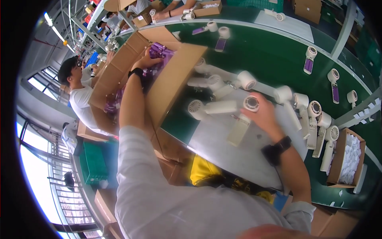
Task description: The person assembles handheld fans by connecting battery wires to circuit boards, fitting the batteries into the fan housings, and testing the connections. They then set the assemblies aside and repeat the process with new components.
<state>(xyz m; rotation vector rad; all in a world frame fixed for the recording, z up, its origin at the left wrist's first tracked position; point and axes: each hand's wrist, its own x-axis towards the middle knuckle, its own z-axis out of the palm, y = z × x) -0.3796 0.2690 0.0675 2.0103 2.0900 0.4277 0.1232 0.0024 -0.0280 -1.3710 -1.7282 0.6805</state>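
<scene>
My left hand reaches into a large open cardboard box. Its fingers curl around purple battery packs heaped inside; the fingertips are partly hidden among them. My right hand grips a white handheld fan by its round head, above a light grey mat. The fan's handle slants down toward me, its pale inner side showing. Beside that hand, another white fan points left, and several more lie behind it, partly blurred.
White fans crowd the mat's right side. A small cardboard box of white pieces stands at the right. On the green belt lie fans with purple packs in their handles. A person in white stands left, beyond the large box.
</scene>
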